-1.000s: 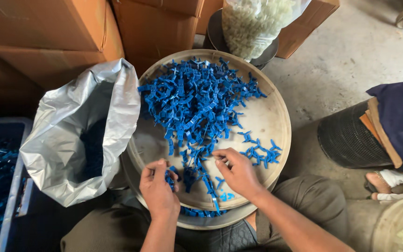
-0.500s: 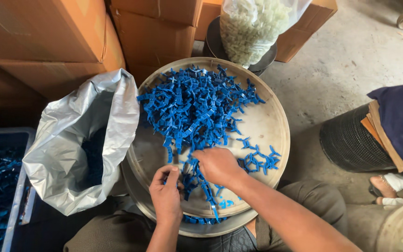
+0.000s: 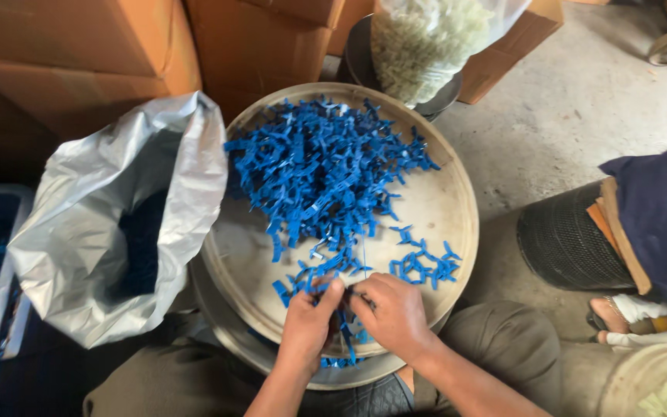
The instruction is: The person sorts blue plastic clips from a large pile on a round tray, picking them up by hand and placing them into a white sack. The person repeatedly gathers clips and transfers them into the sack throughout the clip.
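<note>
Blue parts [image 3: 326, 174] heap on the round tray [image 3: 457, 232] in your lap. Your left hand [image 3: 308, 324] and right hand [image 3: 394, 313], apart a second ago, now meet at its near edge, fingers pinched on one blue piece. Silver bag [image 3: 117, 232] gapes just left.

I see a small workshop or storeroom: stacked cardboard boxes [image 3: 79, 54], bare concrete floor [image 3: 580, 100], bulk blue plastic parts [image 3: 318, 170] in a round tray [image 3: 449, 208].
</note>
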